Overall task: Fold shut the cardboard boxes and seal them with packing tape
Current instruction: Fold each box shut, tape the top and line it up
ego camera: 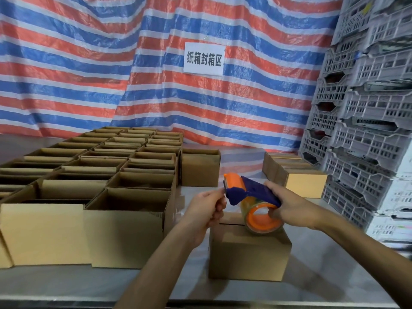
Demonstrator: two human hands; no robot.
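Observation:
A small cardboard box with its flaps folded shut stands on the metal table in front of me. Just above its top, my right hand grips a blue and orange tape dispenser that carries a roll of clear packing tape. My left hand is pinched at the dispenser's front end, apparently on the tape's loose end. The clear tape itself is hard to make out.
Several open cardboard boxes fill the table's left side in rows. One box stands behind, and closed boxes sit at the right. Grey plastic crates are stacked at far right. A striped tarp with a white sign hangs behind.

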